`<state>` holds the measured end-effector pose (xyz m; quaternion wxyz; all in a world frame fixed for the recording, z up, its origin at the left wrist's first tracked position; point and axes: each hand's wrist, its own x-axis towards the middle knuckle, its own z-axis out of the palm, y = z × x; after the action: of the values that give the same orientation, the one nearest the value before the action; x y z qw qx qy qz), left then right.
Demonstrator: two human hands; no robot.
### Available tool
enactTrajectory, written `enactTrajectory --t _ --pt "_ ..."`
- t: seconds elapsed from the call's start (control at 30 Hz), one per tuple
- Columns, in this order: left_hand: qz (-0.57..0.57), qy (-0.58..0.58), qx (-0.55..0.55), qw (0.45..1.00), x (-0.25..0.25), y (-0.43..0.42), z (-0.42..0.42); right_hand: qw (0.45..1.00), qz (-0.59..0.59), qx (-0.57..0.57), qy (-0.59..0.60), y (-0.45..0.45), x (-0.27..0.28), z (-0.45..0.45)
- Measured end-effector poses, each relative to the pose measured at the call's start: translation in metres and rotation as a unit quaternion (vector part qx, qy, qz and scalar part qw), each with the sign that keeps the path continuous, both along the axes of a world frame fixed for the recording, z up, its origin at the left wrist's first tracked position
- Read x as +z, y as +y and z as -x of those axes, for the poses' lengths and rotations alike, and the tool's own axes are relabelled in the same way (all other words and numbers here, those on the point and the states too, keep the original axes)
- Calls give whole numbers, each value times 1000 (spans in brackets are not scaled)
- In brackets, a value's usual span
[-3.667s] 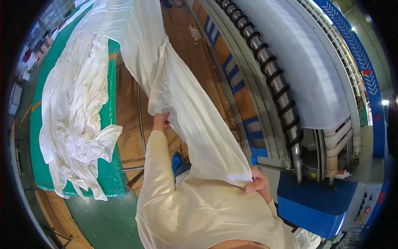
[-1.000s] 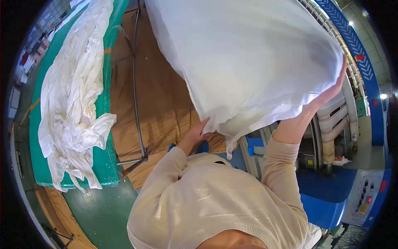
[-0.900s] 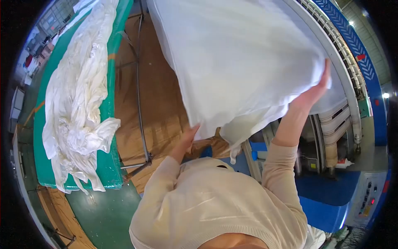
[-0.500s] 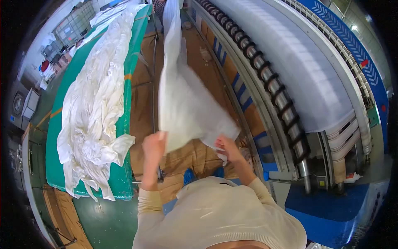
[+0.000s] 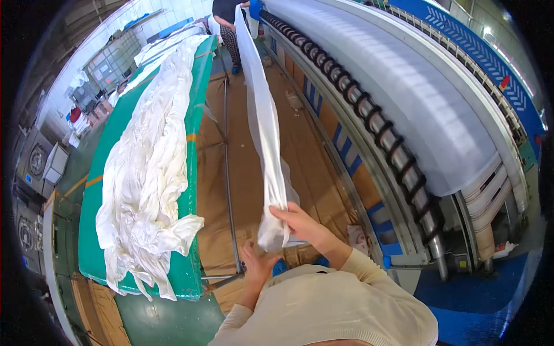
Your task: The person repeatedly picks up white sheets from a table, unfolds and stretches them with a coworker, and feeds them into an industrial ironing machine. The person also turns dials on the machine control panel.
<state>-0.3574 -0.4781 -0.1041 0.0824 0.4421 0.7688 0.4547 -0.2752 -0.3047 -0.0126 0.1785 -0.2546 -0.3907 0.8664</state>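
A long white sheet (image 5: 262,98) stretches away from me, gathered into a narrow band. My right hand (image 5: 303,224) is closed around its near end, thumb on top, with a loose flap hanging below. Just below that flap, to the left, is my left hand (image 5: 258,264), its fingers apart and nothing visibly held in them. At the far end a co-worker (image 5: 231,29) has hands on the other end of the sheet.
On the left, a heap of crumpled white linen (image 5: 150,150) lies on a green table (image 5: 199,132). A large ironing machine (image 5: 398,75) with a black spiral-wrapped roller (image 5: 375,124) runs along the right. Brown cloth (image 5: 311,173) covers the floor between, beside a metal rail (image 5: 227,167).
The sheet has gone from spread wide between both hands to a narrow gathered band. My left hand has let go and moved down and right; the co-worker has come into fuller view.
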Motion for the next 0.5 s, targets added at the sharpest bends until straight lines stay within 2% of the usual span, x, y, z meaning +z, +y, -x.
enactTrajectory --t 0.1,0.13,0.2,0.23,0.27,0.3,0.33,0.37,0.4,0.43,0.47,0.5 --pt "68 47 20 996 -61 6 8 999 -6 35 27 -15 35 1" --pt "42 33 -12 999 -115 -86 20 998 -25 61 22 -20 49 0" --pt "-9 0 -78 997 -141 -71 31 996 -44 71 16 -17 53 -13" --pt "-33 -19 -109 993 -118 -59 27 997 -55 52 29 -9 47 -27" --pt "-58 -40 -138 988 -124 70 7 996 -67 37 40 0 40 -44" --pt "-83 -62 -163 981 -137 78 3 995 -80 24 52 11 31 -64" --pt "-108 -81 -187 973 -152 75 4 989 -145 10 -3 24 22 -89" --pt "-110 -79 -192 972 -143 81 1 976 -210 -3 -57 42 10 -120" --pt "-56 17 -188 980 -126 83 -2 949 -270 -36 -157 58 -7 -153" --pt "-1 112 -182 977 -104 83 -8 892 -341 -110 -277 79 -61 -183" --pt "54 205 -172 962 -91 84 -14 898 -331 -176 -231 89 -73 -219" --pt "51 204 -175 962 -87 90 -25 833 -426 -236 -261 100 -88 -248"
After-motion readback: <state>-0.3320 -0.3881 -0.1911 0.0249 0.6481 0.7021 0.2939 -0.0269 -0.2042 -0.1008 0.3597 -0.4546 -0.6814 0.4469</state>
